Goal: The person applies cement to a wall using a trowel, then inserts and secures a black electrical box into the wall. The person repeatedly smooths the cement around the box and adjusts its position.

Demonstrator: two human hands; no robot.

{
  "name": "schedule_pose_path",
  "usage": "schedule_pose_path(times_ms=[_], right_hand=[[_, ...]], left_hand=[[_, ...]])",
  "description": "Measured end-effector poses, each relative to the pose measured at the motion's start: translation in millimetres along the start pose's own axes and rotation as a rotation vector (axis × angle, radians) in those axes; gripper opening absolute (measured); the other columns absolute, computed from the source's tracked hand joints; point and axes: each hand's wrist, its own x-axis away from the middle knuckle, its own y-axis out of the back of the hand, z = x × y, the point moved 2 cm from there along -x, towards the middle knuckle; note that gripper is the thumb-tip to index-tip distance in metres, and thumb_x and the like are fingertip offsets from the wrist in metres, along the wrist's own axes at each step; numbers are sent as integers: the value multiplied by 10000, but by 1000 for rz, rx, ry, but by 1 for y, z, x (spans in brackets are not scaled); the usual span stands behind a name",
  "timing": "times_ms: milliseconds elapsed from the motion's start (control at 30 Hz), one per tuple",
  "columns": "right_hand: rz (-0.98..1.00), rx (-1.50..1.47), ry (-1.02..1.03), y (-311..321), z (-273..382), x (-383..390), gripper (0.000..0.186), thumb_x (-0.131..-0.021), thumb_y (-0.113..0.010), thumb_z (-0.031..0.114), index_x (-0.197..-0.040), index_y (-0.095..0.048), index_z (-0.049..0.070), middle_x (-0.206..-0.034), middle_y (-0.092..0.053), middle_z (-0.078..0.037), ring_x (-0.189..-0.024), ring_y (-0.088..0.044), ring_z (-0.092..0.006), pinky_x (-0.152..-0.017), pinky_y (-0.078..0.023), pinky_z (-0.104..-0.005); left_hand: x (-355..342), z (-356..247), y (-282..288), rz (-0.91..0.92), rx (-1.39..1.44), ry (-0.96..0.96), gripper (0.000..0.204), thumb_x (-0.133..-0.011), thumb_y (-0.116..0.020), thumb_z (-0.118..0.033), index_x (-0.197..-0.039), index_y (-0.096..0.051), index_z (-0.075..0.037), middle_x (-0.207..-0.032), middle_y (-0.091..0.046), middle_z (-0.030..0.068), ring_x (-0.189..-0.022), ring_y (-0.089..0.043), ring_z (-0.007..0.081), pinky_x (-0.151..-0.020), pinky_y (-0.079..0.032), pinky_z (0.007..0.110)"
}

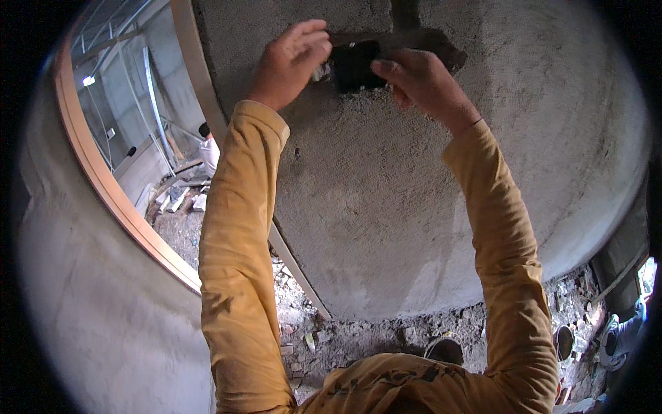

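A dark box point(356, 67) sits at the wall point(379, 179) between both hands' fingers, its face outward, nearly square, so its long axis is hard to tell; its edges tilt slightly. The right hand point(429, 81) has fingers at its right edge; whether clamped, I cannot tell. The left hand point(286, 63) has blurred fingers just left, grip unclear. Bare wall opens below the fingers; a door-frame strip point(200, 65) stands left of them.

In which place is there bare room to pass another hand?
The wall is bare below the black piece, between the two sleeves. Around that piece it is crowded by the left hand and right hand; rubble litters the floor.
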Motion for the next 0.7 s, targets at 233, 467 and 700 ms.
schedule_pose_path(times_ms=[233, 467, 700], right_hand=[[-48, 42, -131, -12, -7, -22, 359, -888, -605, 384, -770, -600, 44, -509, -460, -10, -435, -464, -85, -411, -378, -277], [-100, 192, 70, -25, -3, -22, 352, -886, -606, 365, -768, -604, 34, -511, -475, -19, -433, -473, -91, -408, -377, -276], [8, 153, -89, -20, -5, -25, 318, -893, -595, 315, -950, -660, 8, -609, -582, -112, -545, -603, -164, -524, -487, -321]], left_hand=[[24, 25, 24, -342, -610, -268, 270, -869, -581, -183, -1128, -624, -117, -1251, -561, 112, -1170, -517, 297, -990, -396, 383], [38, 39, 3, -288, -809, -306, 442, -840, -593, -281, -1274, -521, -234, -1431, -342, 137, -1339, -288, 362, -1072, -224, 562], [37, 48, -1, -354, -783, -330, 405, -868, -551, -305, -1261, -539, -213, -1446, -332, 135, -1344, -282, 364, -1073, -200, 550]])
